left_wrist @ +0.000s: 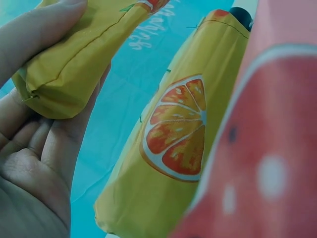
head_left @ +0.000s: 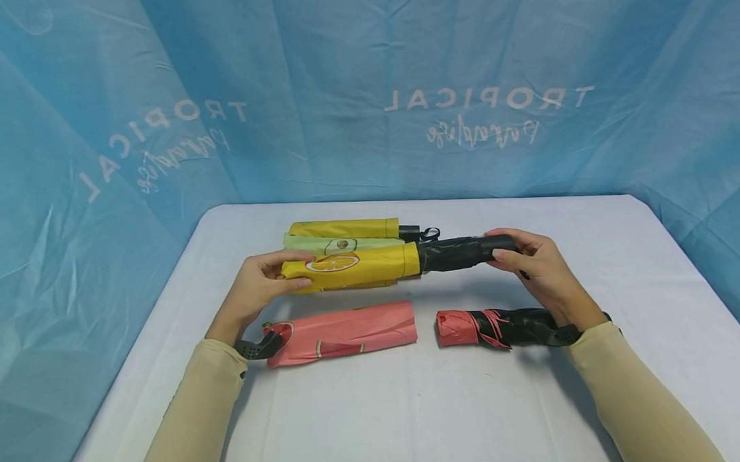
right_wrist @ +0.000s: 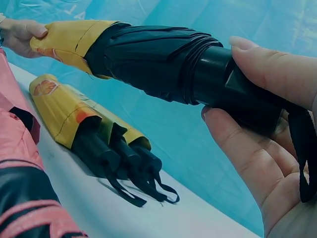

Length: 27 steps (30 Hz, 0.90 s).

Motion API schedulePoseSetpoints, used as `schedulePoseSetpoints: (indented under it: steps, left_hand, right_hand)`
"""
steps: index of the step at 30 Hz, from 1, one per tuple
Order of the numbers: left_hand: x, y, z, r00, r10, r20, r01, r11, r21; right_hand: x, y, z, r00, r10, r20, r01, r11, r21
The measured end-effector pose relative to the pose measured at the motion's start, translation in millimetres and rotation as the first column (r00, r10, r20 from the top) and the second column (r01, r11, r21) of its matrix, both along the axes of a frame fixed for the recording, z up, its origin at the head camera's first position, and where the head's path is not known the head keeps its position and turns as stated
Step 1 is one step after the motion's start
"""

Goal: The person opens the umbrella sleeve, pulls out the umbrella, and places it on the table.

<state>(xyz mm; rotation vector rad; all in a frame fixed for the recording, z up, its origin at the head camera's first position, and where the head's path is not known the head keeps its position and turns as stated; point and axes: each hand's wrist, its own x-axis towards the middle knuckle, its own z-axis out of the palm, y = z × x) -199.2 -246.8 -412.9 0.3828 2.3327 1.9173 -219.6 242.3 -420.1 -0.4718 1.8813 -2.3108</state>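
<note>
Both hands hold a folded black umbrella point(head_left: 449, 255) level above the table, partly inside a yellow orange-slice sleeve point(head_left: 371, 266). My left hand point(head_left: 252, 288) pinches the closed end of that sleeve, thumb on one side and fingers on the other. With thumb and fingers, my right hand point(head_left: 545, 272) grips the black handle point(right_wrist: 242, 89); a wrist strap point(right_wrist: 303, 148) hangs beside it. Black folded cloth shows between the sleeve's mouth and the handle. Below the hands lie a pink watermelon sleeve point(head_left: 355, 335) and a folded black-and-pink umbrella point(head_left: 456, 328), apart from each other.
Behind the held umbrella, several sleeved umbrellas lie side by side, among them a yellow one point(head_left: 345, 228) and a green avocado one point(head_left: 309, 244). Their black handles point(right_wrist: 96, 151) point right. A white cloth covers the table point(head_left: 376, 414); a blue curtain point(head_left: 343, 150) hangs behind.
</note>
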Motion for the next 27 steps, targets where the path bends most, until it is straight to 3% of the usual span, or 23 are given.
schedulePoseSetpoints:
  steps: [12, 20, 27]
  left_hand:
    - [1.8, -16.5, -6.0, 0.998, 0.066, -0.004, -0.066, 0.998, 0.0]
    - [-2.6, -22.9, -10.5, 0.999, 0.027, -0.029, -0.027, 1.0, 0.003]
    - [-2.4, -21.9, -4.5, 0.999, 0.025, -0.041, -0.026, 0.999, -0.022]
  right_hand:
    - [-3.2, 19.0, -1.8, 1.0, -0.005, -0.019, 0.004, 0.998, -0.064]
    - [-2.5, 35.6, -2.1, 0.999, -0.022, -0.03, 0.018, 0.995, -0.101]
    - [-1.3, 45.2, -2.5, 0.999, -0.009, -0.05, 0.002, 0.99, -0.138]
